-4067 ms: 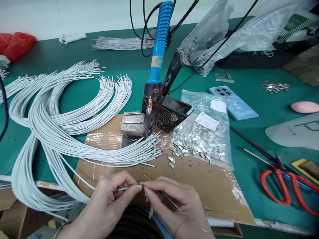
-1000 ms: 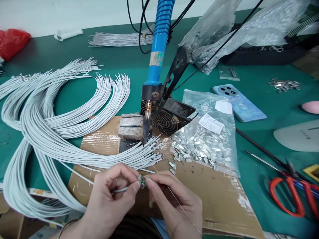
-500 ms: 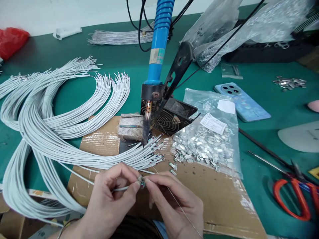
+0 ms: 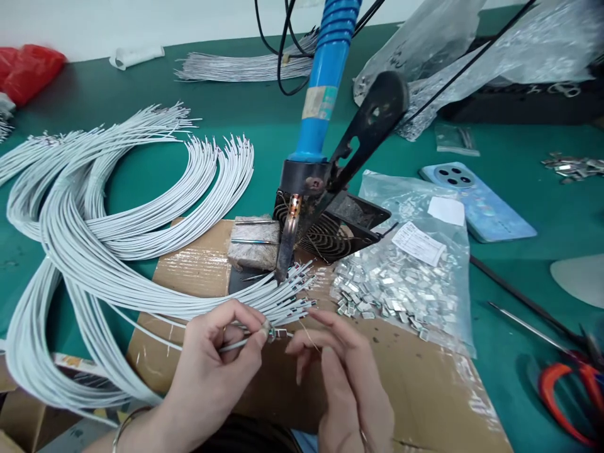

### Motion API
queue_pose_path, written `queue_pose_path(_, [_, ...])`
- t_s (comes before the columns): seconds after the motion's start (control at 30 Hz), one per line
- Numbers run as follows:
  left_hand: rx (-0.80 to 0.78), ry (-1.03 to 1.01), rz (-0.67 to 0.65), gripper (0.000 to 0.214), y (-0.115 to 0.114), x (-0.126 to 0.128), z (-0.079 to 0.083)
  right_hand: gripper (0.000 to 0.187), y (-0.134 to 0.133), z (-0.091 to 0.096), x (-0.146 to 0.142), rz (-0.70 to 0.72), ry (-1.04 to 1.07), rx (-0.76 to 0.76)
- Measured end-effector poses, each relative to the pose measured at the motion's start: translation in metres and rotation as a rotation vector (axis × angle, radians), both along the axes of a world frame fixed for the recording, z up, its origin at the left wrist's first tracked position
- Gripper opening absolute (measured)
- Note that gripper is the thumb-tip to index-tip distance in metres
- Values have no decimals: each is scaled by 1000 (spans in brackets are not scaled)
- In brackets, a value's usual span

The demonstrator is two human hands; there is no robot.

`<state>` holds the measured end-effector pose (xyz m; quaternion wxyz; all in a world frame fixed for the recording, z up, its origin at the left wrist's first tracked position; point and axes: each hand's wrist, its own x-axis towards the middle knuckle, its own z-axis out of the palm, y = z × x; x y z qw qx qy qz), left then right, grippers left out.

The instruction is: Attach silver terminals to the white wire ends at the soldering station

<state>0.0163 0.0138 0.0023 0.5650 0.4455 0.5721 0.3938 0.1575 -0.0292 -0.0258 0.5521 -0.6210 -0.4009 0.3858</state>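
Wire pinched in our left hand near its metal terminal; our right hand sits open just beside, gripping nothing.

The left hand and right hand are bare, with short fingernails. A thin metal bangle circles the left wrist at the lower left of the frame. A small metallic glint shows at the right wrist near the bottom edge, too cut off to tell what it is. At bottom centre, dark clothing lies beside a patch of pale blue fabric.
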Motion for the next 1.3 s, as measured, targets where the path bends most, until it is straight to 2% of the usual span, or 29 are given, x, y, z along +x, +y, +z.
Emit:
queue_pose_path(0.1, [-3, 8, 7, 17, 3, 1, -1, 14, 4, -5, 10, 32, -134, 38])
queue_pose_path(0.2, [4, 13, 26, 16, 8, 3, -3, 28, 11, -2, 18, 119, -225, 88])
queue_pose_path(0.27, [4, 14, 34, 15, 12, 4, -5, 29, 15, 2, 18, 152, -208, 120])
queue_pose_path(0.53, [8, 28, 31, 15, 24, 10, -1, 22, 19, 7, -1, 4, -13, 70])
queue_pose_path(0.77, [31, 47, 25, 13, 38, 19, 9, 25, 23, 10, -1, -53, 86, 19])
queue_pose_path(1.03, [9, -13, 55, 13, 43, 21, 6, 24, 30, 8, 11, -15, -44, 44])
queue_pose_path(1.3, [-3, -6, 88, 13, 43, 21, 8, 21, 35, 12, 16, 9, -62, 57])
